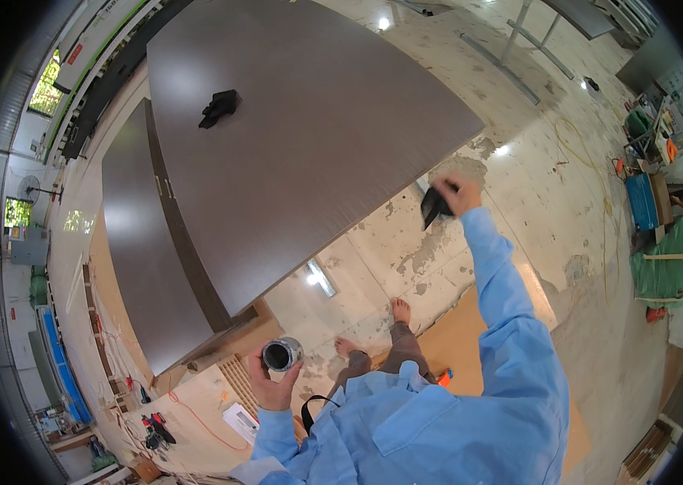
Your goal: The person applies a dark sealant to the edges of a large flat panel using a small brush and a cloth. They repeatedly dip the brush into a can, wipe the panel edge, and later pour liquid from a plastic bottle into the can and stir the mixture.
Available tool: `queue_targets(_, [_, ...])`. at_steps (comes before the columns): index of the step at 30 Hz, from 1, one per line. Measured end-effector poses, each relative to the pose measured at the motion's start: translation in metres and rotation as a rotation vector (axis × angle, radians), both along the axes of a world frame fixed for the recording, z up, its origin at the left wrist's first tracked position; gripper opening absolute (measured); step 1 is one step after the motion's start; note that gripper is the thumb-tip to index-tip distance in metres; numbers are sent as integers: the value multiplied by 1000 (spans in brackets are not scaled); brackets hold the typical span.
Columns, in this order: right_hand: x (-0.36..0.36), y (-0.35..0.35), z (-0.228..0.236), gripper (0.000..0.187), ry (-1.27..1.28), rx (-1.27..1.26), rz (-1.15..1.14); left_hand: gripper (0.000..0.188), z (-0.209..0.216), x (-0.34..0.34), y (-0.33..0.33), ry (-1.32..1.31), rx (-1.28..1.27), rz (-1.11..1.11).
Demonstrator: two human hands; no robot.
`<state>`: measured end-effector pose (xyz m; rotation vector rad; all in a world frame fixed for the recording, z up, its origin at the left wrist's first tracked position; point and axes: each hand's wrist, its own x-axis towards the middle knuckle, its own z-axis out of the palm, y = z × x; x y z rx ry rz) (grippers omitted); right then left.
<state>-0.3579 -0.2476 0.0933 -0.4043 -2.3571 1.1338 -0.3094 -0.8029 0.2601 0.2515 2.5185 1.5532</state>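
Note:
My left hand (277, 386) is closed around a small open can (282, 354) with a dark inside, held low in front of me. Out to the right, my right hand (458, 194) grips a black cloth (436, 207) just off the near right edge of a large dark brown panel (317, 121). Slight blur softens that hand and the cloth. A second crumpled black cloth (219, 108) lies on the panel toward its far left part.
Another stack of dark panels (147, 250) stands left of the large one. Metal stands (511, 61) are at the far right. Brown board (446, 343) lies on the stained floor by my bare feet. Power tools (157, 432) sit at lower left; a green-covered pile (668, 263) is at right.

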Motion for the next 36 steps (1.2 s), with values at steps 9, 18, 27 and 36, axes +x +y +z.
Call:
queue_targets(9, [-77,48,71,13,138,225,-498,70,4,2,-11,-18,12,5])
queue_targets(18, [4,-185,88,16,-45,-236,-92,71,-16,-41,-83,-40,82,-2])
queue_targets(27, [58,-419,151,13,-244,-102,53,65,-47,-116,-199,106,61,-244])
queue_targets(36, [18,-590,275,17,-301,650,389,63,-43,-129,-261,201,74,-343])
